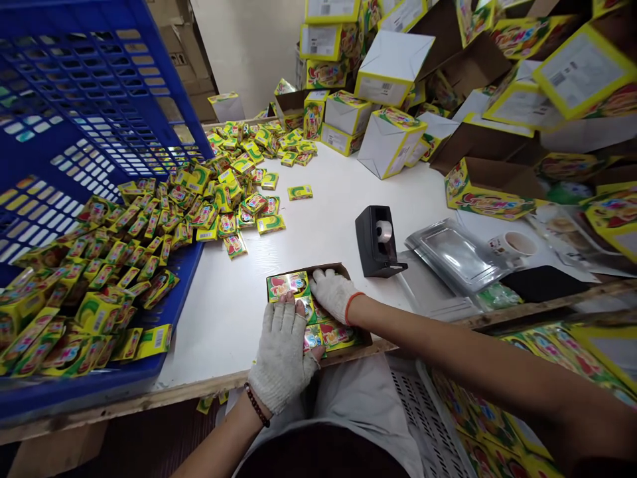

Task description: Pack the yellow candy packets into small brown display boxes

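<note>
A shallow brown cardboard tray sits at the near edge of the white table, filled with small yellow-green packets. My left hand, in a white knit glove with the fingertips bare, lies flat with fingers stretched over the packets on the tray's near left side. My right hand, also gloved, presses down on the packets in the tray's far right part with its fingers curled on them. Neither hand lifts a packet.
A tipped blue plastic crate at left spills several loose packets across the table. A black tape dispenser stands right of the tray. Clear plastic trays and a cup lie further right. Yellow-white cartons pile at the back.
</note>
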